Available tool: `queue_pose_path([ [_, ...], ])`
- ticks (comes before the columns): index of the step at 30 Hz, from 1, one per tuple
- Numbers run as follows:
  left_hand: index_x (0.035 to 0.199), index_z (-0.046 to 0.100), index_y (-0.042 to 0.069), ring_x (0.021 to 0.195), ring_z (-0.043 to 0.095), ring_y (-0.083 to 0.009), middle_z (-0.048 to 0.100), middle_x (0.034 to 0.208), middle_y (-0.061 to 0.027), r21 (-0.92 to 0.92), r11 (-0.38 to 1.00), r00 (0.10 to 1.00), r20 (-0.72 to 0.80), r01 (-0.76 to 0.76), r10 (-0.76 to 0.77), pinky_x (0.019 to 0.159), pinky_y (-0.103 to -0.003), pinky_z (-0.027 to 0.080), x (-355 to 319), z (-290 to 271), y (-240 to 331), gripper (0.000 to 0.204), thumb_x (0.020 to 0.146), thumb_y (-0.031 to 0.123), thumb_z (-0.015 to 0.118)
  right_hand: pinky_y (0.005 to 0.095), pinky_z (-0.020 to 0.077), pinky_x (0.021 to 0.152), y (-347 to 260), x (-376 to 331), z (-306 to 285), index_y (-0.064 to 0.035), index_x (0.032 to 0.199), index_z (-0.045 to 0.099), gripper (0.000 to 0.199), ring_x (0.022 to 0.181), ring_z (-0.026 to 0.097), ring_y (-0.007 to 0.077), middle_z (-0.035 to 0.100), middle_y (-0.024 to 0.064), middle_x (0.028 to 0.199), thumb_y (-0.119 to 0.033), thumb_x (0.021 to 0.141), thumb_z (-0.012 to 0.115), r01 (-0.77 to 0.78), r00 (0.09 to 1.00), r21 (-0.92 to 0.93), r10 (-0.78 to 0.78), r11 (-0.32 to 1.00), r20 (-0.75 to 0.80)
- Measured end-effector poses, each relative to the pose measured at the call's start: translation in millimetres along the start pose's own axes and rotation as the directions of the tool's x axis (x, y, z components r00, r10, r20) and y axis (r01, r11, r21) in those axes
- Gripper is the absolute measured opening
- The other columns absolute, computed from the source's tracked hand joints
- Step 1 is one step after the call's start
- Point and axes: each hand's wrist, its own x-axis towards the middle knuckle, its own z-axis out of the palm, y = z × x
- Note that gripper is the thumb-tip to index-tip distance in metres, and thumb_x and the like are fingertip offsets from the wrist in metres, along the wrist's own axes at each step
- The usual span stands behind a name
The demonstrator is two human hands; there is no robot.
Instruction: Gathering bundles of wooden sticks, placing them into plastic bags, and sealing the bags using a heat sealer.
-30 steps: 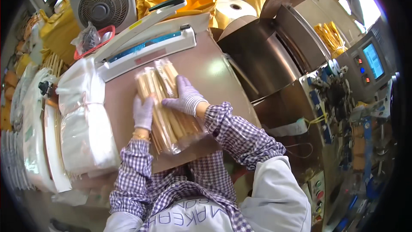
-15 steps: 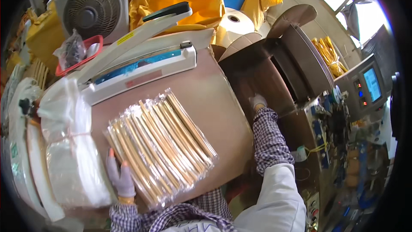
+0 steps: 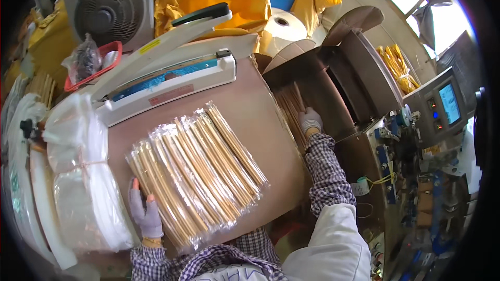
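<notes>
A row of wooden chopsticks in clear film (image 3: 200,174) lies side by side on the brown tabletop. My left hand (image 3: 146,211), in a pale glove with bare fingertips, rests against the row's left edge, fingers apart. In the dark metal tray (image 3: 333,99) to the right, more thin wooden sticks (image 3: 289,112) lie lengthwise. My right hand (image 3: 311,119), also gloved, is closed at these sticks, and one stands tilted up beside its fingers. Its fingertips are partly hidden.
A white bar sealer (image 3: 172,91) with a raised arm stands behind the row. Bundled clear bags (image 3: 78,177) lie at the left. A red basket (image 3: 96,75), a grey fan (image 3: 109,13) and a film roll (image 3: 284,28) are farther back. Machinery with a lit screen (image 3: 449,102) stands right.
My right hand has closed, and sticks now show beside it in the tray. The wrapped row is spread slightly wider. My left hand has stayed at the row's edge.
</notes>
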Motion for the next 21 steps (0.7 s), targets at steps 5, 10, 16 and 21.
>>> queue_pose_path([
  [5, 0.118, 0.045, -0.002, 0.11, 0.045, -0.03, 0.046, 0.12, -0.0176, -0.023, 0.997, 0.996, -0.05, -0.079, 0.078, 0.095, -0.036, 0.034, 6.5, -0.9, -2.2, 0.044, 0.078, 0.014, 0.053, 0.0204, 0.0365, 0.039, -47.0, -112.8, -84.5, -0.0071, 0.105, 0.051, 0.028, 0.047, 0.046, 0.0062, 0.057, 0.0041, 0.066, -0.002, 0.079, 0.044, 0.132, 0.897, 0.819, -0.42, 0.558, 0.141],
  [10, 0.118, 0.044, -0.001, 0.111, 0.044, -0.0303, 0.045, 0.12, -0.0184, 0.038, 0.99, 0.979, -0.152, -0.133, 0.137, 0.095, -0.037, 0.036, 4.9, 8.0, -8.4, 0.046, 0.078, 0.02, 0.054, 0.029, 0.0484, 0.061, -92.2, -243.4, -40.6, -0.0035, 0.12, 0.044, 0.048, 0.069, 0.059, 0.0192, 0.061, 0.0131, 0.09, -0.014, 0.076, 0.059, 0.674, 0.609, 0.578, -0.789, 0.459, -0.084],
  [16, 0.117, 0.044, -0.003, 0.112, 0.043, -0.0327, 0.043, 0.121, -0.0235, 0.0, 0.987, 0.985, -0.057, 0.161, -0.161, 0.095, -0.035, 0.035, 1.1, 8.8, -4.1, 0.056, 0.075, 0.032, 0.056, 0.0374, 0.0451, 0.081, -178.8, -344.6, -53.4, -0.0038, 0.119, 0.043, 0.057, 0.093, 0.058, 0.0321, 0.056, 0.0224, 0.105, -0.044, 0.08, 0.052, 0.758, 0.617, 0.091, -0.755, 0.646, 0.219],
  [21, 0.101, 0.053, -0.005, 0.069, 0.053, -0.0206, 0.058, 0.078, -0.0108, -0.398, 0.828, 0.918, 0.203, 0.394, -0.34, 0.068, -0.032, 0.04, 22.0, -2.5, 22.6, 0.045, 0.078, 0.034, 0.054, 0.0396, 0.0446, 0.083, -207.7, -335.3, -53.2, -0.0035, 0.121, 0.038, 0.067, 0.097, 0.057, 0.034, 0.056, 0.0231, 0.106, -0.056, 0.079, 0.046, 0.503, 0.782, 0.149, -0.521, 0.851, 0.341],
])
